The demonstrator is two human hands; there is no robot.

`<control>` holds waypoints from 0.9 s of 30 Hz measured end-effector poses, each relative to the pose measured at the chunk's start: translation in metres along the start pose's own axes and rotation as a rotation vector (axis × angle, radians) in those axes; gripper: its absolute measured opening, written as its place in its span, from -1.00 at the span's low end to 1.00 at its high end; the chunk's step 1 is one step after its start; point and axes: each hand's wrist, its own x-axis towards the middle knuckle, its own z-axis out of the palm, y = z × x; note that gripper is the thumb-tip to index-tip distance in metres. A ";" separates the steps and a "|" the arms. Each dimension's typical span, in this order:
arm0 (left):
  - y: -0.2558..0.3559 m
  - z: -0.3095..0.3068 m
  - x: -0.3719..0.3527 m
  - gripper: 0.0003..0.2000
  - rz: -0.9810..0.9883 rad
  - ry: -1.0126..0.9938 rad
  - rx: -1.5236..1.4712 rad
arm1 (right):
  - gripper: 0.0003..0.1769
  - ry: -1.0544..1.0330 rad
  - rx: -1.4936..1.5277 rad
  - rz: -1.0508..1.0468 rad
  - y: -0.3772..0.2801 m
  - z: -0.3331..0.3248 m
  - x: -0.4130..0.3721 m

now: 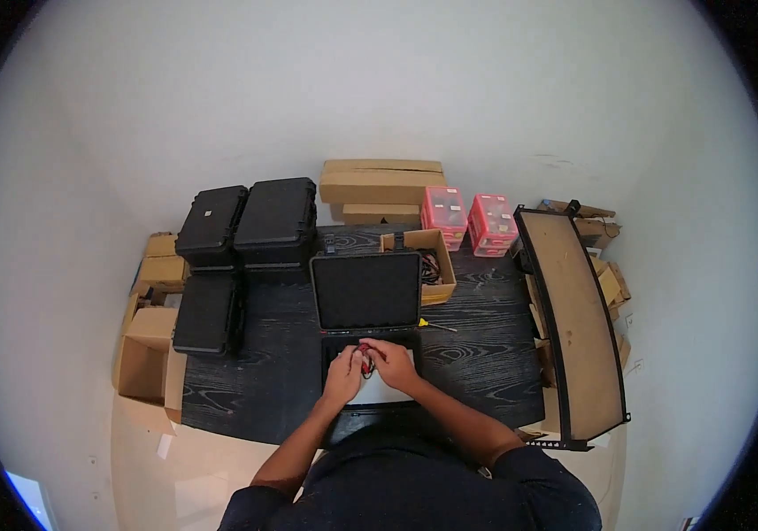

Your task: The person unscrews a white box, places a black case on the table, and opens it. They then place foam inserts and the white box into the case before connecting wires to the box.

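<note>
Close in front of me, an open black case (pixel 367 291) lies on the dark wood-grain table (pixel 483 354), its foam-lined lid standing up at the back. Over its lower half, my left hand (pixel 344 376) and my right hand (pixel 392 363) meet with fingers closed around a small bundle of red and black cable (pixel 367 362). Both hands hold this bundle between their fingertips. Under the hands lies a flat, light grey surface (pixel 383 392) inside the case. The fingers partly hide the cable.
Closed black cases (pixel 274 212) stand at the left. Behind the open case is a cardboard box (pixel 438 292) with cables, and a yellow-handled screwdriver (pixel 436 327) lies beside it. Pink drawer boxes (pixel 491 221) stand at the back right. A black-framed panel (pixel 573 323) leans at the right edge.
</note>
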 end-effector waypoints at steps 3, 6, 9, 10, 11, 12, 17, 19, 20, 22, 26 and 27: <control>0.018 -0.027 -0.013 -0.70 -0.063 -0.081 0.180 | -0.65 -0.051 0.053 0.017 -0.011 0.021 0.009; -0.015 -0.044 -0.024 -0.65 -0.111 -0.107 0.181 | -0.64 -0.197 0.169 0.090 -0.007 0.047 0.018; -0.036 -0.057 -0.039 -0.69 -0.114 -0.066 0.242 | -0.53 -0.322 -0.053 -0.075 0.019 0.077 0.020; -0.041 -0.059 -0.044 -0.70 -0.126 -0.053 0.266 | -0.50 -0.350 -0.161 -0.149 0.026 0.084 0.019; -0.045 -0.060 -0.048 -0.70 -0.144 -0.050 0.270 | -0.48 -0.397 -0.132 -0.161 0.032 0.091 0.017; -0.044 -0.062 -0.052 -0.70 -0.162 -0.047 0.275 | -0.50 -0.453 -0.085 -0.077 0.029 0.092 0.019; -0.061 -0.058 -0.059 -0.71 -0.192 -0.051 0.339 | -0.62 -0.542 0.014 0.087 0.023 0.095 0.021; -0.054 -0.056 -0.060 -0.71 -0.244 -0.084 0.383 | -0.65 -0.542 -0.030 0.069 0.027 0.096 0.020; -0.055 -0.055 -0.061 -0.71 -0.228 -0.079 0.384 | -0.66 -0.541 -0.052 0.060 0.029 0.096 0.019; -0.060 -0.051 -0.064 -0.71 -0.193 -0.068 0.388 | -0.68 -0.538 -0.105 0.029 0.028 0.094 0.019; -0.066 -0.049 -0.068 -0.71 -0.187 -0.068 0.406 | -0.70 -0.569 -0.115 0.021 0.023 0.090 0.019; -0.069 -0.050 -0.069 -0.71 -0.169 -0.072 0.433 | -0.71 -0.580 -0.098 0.014 0.025 0.090 0.019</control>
